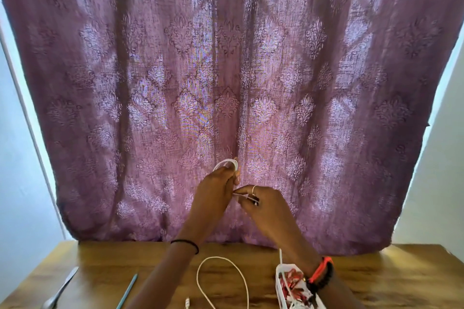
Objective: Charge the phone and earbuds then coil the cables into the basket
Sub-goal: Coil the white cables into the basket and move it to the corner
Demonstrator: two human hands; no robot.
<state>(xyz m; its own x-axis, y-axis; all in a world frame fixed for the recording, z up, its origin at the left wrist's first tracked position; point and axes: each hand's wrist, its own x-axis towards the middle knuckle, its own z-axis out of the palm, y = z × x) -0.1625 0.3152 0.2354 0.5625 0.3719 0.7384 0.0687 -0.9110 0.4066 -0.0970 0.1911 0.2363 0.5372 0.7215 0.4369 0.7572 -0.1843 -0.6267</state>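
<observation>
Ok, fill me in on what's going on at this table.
A person is coiling a white cable in front of the purple curtain. The left hand holds the coiled loops, and the right hand pinches the cable's loose end. A second white cable lies uncoiled on the wooden table, next to a white basket with red items inside.

I see a backlit mauve patterned curtain (226, 83), pale walls (20, 158) either side, wooden table (113, 258) below.

No text, label, brand or number is legible; the red wrappers (292, 281) in the basket (277, 280) are too blurred to read.
</observation>
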